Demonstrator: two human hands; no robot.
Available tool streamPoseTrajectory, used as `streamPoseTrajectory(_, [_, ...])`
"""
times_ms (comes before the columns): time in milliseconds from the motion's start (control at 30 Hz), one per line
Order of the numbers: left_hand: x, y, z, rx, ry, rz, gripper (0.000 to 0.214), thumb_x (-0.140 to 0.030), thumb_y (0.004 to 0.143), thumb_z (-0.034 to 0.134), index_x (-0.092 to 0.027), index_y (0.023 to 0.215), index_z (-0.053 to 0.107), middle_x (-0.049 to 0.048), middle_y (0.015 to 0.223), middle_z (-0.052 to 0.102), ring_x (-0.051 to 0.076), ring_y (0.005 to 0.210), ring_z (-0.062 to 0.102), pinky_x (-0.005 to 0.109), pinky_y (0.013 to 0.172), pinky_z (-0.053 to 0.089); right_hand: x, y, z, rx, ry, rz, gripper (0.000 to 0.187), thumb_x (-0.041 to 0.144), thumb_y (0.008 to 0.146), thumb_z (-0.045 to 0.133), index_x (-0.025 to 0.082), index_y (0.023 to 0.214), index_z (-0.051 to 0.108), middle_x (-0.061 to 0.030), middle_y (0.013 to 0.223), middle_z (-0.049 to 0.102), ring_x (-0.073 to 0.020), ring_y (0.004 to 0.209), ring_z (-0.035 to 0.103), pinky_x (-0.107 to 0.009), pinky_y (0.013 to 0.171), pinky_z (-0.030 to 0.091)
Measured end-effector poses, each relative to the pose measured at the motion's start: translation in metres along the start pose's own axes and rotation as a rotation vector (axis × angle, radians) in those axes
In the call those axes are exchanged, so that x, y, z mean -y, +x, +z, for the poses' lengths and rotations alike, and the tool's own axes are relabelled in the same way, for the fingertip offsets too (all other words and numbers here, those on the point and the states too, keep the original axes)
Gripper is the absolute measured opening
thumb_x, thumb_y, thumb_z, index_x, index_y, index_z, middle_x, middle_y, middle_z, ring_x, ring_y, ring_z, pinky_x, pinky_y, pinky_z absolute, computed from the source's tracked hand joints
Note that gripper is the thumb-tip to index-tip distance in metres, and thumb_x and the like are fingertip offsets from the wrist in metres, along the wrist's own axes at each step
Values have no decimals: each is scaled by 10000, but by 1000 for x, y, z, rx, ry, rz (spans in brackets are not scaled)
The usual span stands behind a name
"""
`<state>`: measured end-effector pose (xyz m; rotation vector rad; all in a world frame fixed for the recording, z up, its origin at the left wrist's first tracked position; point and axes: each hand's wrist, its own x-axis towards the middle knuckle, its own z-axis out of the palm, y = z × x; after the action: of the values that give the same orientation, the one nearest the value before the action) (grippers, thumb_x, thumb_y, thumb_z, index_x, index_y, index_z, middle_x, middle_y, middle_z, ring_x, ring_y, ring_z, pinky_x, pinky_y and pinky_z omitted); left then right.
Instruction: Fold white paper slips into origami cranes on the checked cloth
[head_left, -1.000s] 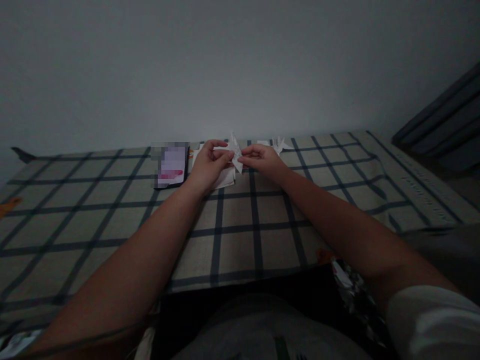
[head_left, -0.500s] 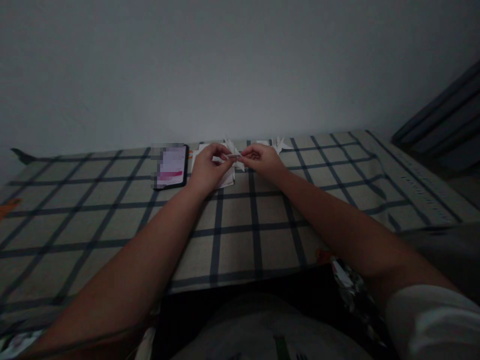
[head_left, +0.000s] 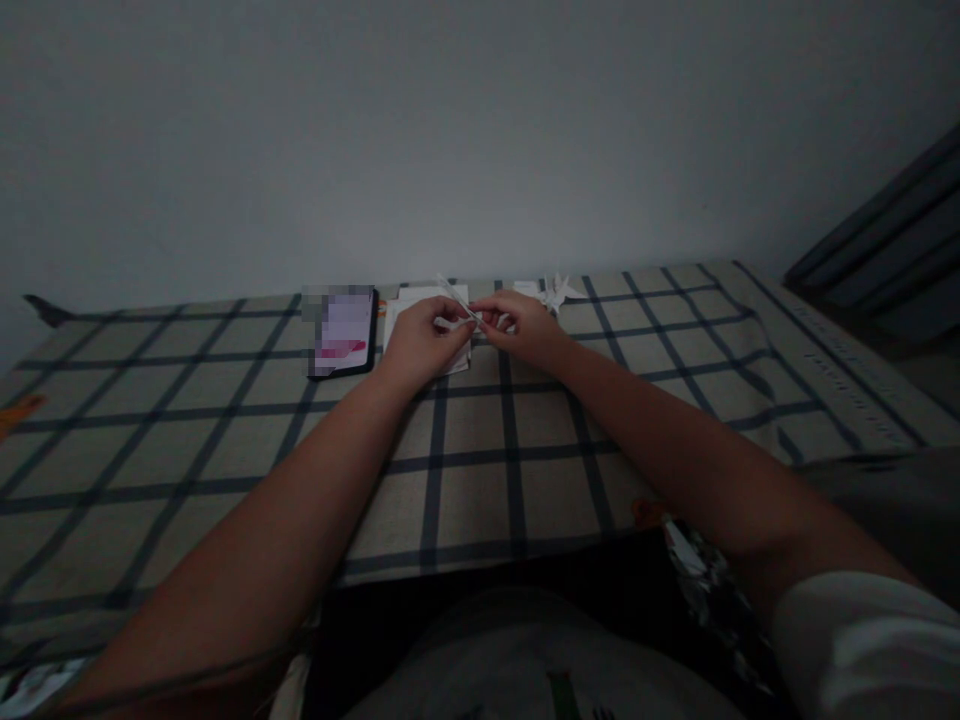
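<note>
Between my two hands is a narrow piece of folded white paper [head_left: 452, 291], its thin end pointing up and to the left. My left hand [head_left: 424, 338] pinches it from the left with thumb and fingers. From the other side, my right hand [head_left: 519, 322] is closed on it too, fingertips nearly meeting those of the left. Flat white paper sheets [head_left: 405, 297] lie under and behind my left hand. Just beyond my right hand sits a spiky folded-paper figure [head_left: 559, 292]. The lower part of the held paper is hidden by my fingers.
A phone [head_left: 346, 335] with its screen lit lies left of the sheets. The checked tablecloth [head_left: 480, 500] covers the table up to the pale wall [head_left: 480, 140]. A dark striped cloth [head_left: 892, 235] hangs at the far right.
The folded paper has been turned between my fingers and now looks thinner, seen nearly edge-on. My left hand has shifted slightly lower; both hands keep their hold.
</note>
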<state>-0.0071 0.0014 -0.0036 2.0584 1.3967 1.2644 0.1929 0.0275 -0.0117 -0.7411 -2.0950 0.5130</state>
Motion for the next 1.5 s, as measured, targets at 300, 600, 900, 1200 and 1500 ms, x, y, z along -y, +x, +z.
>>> streamPoseTrajectory(300, [3,4,-1,-41,-35,19,185,-377,826,704,-199,859,740,56,890,738,202,833,652,316,773,518,4,0,-4,-7,-30,-97,342,397,932,641,200,1202,712,-89,1024,678,-202,901,599,-357,810,516])
streamPoseTrajectory(600, [2,7,0,-5,-316,-81,285,-471,744,776,-205,807,690,29,814,709,181,781,622,304,774,486,7,-1,-7,-31,32,-65,379,502,913,684,245,1189,718,-87,1122,635,-204,969,589,-316,746,519])
streamPoseTrajectory(900, [7,10,4,6,-601,-362,302,-504,754,730,-203,757,697,62,867,722,206,817,652,329,731,537,1,1,-12,-43,-11,-55,207,379,959,648,230,1013,781,-47,940,593,-181,856,546,-341,794,480])
streamPoseTrajectory(1200, [-7,5,1,24,-608,-329,168,-348,747,718,-189,695,703,31,795,707,164,791,632,289,766,514,2,1,-2,-49,296,180,352,488,921,663,212,1130,726,-18,867,653,-135,708,554,-283,670,485])
streamPoseTrajectory(1500, [-8,5,2,26,-553,-216,222,-325,719,766,-210,811,599,-28,708,645,142,706,625,265,683,475,5,-1,-2,-35,392,241,459,535,832,729,126,1036,767,-19,735,671,-115,630,555,-261,598,451])
